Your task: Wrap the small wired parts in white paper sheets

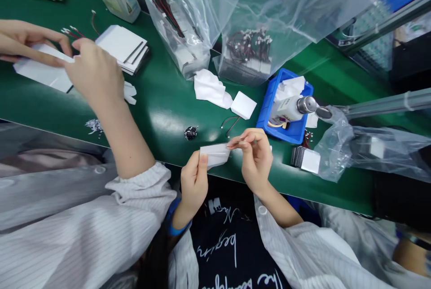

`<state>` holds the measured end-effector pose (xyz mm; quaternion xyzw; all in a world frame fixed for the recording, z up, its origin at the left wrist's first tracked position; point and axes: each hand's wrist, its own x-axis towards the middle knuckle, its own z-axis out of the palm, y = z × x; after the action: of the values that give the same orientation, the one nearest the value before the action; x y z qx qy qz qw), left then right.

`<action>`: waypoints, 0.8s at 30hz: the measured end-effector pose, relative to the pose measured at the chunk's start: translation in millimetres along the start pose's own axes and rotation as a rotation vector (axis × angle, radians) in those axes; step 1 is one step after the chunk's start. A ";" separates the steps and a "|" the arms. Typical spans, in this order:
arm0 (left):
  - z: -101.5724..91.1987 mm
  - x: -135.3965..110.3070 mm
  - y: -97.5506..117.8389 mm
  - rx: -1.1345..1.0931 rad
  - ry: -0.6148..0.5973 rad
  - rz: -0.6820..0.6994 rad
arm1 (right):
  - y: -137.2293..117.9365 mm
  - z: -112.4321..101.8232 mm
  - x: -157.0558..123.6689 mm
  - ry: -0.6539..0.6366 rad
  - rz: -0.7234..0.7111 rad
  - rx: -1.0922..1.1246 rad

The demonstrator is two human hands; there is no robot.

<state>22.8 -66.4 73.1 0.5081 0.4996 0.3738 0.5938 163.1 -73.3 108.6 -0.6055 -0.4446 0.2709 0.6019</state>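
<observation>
My left hand (194, 181) grips a flat white rectangular pack (215, 155) by its left end, thumb on top, just over the table's front edge. At the pack's other end, my right hand (257, 159) is closed in a pinch. What lies between those fingertips is too small to make out. Just beyond my hands lies another white pack (244, 105) with dark wire leads, beside a crumpled white cloth (210, 88). A small ball of black and white scraps (191, 133) sits a little left of my hands.
At left, a co-worker's hands (96, 69) hold a white sheet-like piece (45, 73) near stacked white packs (119, 46). Clear plastic bags (247, 55) with wired packs stand behind. A blue bin (288, 135) with a bottle (286, 110) is at right, near more packs (308, 159).
</observation>
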 end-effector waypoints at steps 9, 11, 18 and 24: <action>7.1 6.8 10.5 0.014 0.028 0.035 | -2.7 -11.3 8.8 0.103 0.038 0.017; 9.9 6.8 11.8 0.015 0.021 0.047 | -4.8 -13.0 9.2 0.119 0.036 0.029; 15.9 5.9 5.7 0.014 0.057 0.079 | -9.8 -18.1 8.5 0.178 0.004 0.092; 15.4 1.9 2.2 0.013 0.074 0.108 | -12.4 -21.3 7.2 0.196 0.014 0.080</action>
<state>38.4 -67.6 74.5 0.5242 0.4954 0.4204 0.5505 182.2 -78.9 124.9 -0.6079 -0.3680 0.2320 0.6642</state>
